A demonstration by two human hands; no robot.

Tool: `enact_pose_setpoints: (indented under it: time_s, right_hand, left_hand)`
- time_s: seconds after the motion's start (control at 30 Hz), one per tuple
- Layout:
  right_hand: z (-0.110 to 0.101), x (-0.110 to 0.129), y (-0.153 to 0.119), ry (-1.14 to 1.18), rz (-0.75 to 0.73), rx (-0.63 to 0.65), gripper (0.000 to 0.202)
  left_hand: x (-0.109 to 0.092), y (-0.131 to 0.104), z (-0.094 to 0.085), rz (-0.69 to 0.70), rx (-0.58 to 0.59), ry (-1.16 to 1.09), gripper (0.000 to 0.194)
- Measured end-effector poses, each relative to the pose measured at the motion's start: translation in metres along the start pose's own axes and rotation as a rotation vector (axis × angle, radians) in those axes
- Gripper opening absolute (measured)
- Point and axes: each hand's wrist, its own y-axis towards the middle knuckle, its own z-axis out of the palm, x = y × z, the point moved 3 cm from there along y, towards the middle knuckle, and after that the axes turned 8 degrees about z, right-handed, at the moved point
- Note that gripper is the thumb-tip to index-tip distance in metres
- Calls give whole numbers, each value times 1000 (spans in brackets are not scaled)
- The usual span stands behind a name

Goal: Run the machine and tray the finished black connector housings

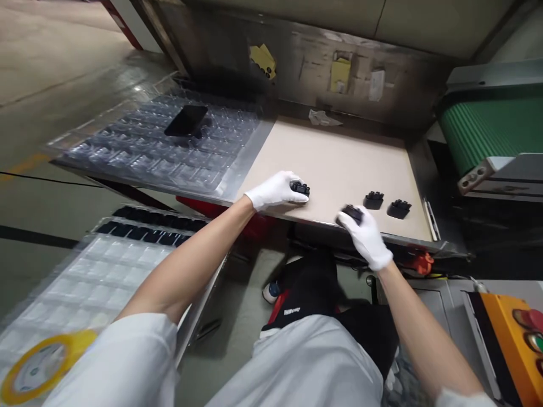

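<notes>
My left hand (pixel 280 191), in a white glove, is closed around a small black plastic part (pixel 301 189) over the beige board (pixel 335 158). In my gloved right hand (pixel 368 237) another black part (pixel 352 213) is gripped near the board's front edge. To its right, two similar black parts stand on the board: a nearer-to-hand one (pixel 374 200) and a farther-right one (pixel 399 209). Raised knobs show on top of these two. The undersides of the held parts are hidden by the gloves.
Clear plastic trays (pixel 144 161) lie on the table at left, with a black flat object (pixel 186 120) on top. Lower left, another tray (pixel 114 265) holds black pieces beside a yellow tape roll (pixel 38 367). A green conveyor belt (pixel 496 121) and an orange control box (pixel 509 345) stand right.
</notes>
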Motion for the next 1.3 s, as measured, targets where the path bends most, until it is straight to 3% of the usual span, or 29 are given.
enact_pose_setpoints:
  time_s: [0.13,0.23,0.37,0.47,0.57,0.67,0.73,0.83,0.93,1.0,1.07,1.17,1.23,1.3]
  right_hand:
    - [51,19,88,-280,-132,-25,29]
    - [62,20,125,-389,-192,-12,24]
    - [61,17,128,-421,-194,59,34]
    - [62,21,117,-378,-101,108,42]
    - [44,34,89,-452,-109,12,57]
    - [-6,49,39,-687,-312,-154,44]
    - [-53,50,8,-893,-328,-310,29]
    - [-116,33,-10,-1148,-83,-491,35]
    - [-138,1,5,-1176,94,-373,52]
    - [-136,-15,18,-1069,122,-301,44]
    - [-134,-18,20,-829,98,-349,36]
    - [-132,-9,-9,-439,-13,-442,40]
    - [-127,-9,-47,-239,-77,-437,47]
    - [-115,-31,-91,112,-66,-361,45]
  left_hand:
    - [29,5,-24,-26,-20,-87,33]
    - [43,6,-36,-29,-17,-74,36]
    - [48,7,-42,-34,21,-92,39]
    - [48,4,-45,-34,3,-99,64]
    - [39,-10,-41,-17,-216,-53,79]
    - [9,-31,-17,76,-604,80,49]
    - [-25,-33,21,247,-658,146,35]
    - [-74,5,94,457,-360,267,50]
    - [-93,66,152,404,-30,374,69]
    - [-93,96,174,362,114,343,65]
    - [-91,108,180,310,97,197,64]
    - [-84,81,170,160,-108,-196,67]
    - [-80,35,168,10,-178,-580,57]
    - [-79,-26,180,-234,-204,-1063,43]
